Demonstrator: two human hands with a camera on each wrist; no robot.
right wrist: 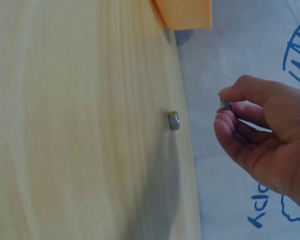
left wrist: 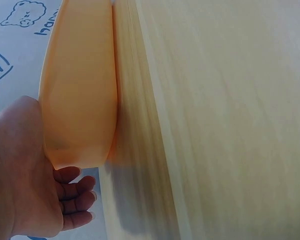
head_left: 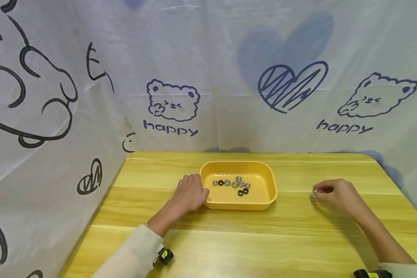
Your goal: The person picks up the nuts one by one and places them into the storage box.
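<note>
A yellow tray sits mid-table and holds several silver and black nuts. My left hand rests against the tray's left wall with relaxed fingers. To the right, my right hand pinches a small silver nut between thumb and fingertips, just above the table. A second silver nut lies loose on the wood right beside that hand.
The wooden table is walled at the back and left by a white cloth printed with bears and hearts. Bare wood lies in front of the tray and between the hands. Wrist-worn devices show at the bottom edge.
</note>
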